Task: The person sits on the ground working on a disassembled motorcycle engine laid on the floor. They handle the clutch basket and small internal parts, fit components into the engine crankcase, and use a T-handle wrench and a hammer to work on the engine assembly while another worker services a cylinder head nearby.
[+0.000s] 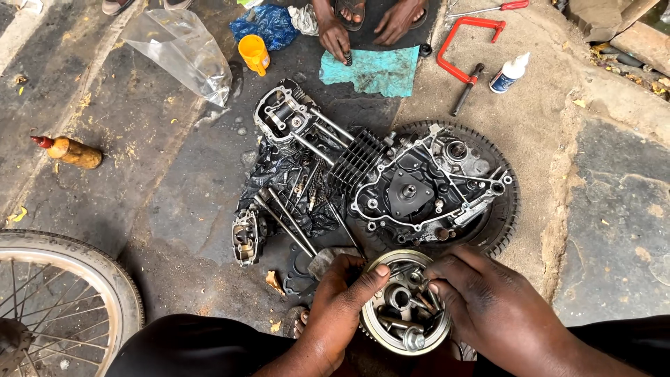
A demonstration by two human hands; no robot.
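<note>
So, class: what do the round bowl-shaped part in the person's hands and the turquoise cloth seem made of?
Round part: looks like metal, dull grey, oily sheen on its rim. Turquoise cloth: seemingly woven fabric, matte, stained, with frayed edges.

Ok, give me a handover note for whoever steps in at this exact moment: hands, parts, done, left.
Left hand grips the rim of the round metal bowl of bolts. Right hand has fingers inside it, picking among the parts. The opened engine case lies on a tyre ahead, the cylinder head to its left. Done: the engine is taken apart. Left: the loose parts remain in the bowl.
</note>
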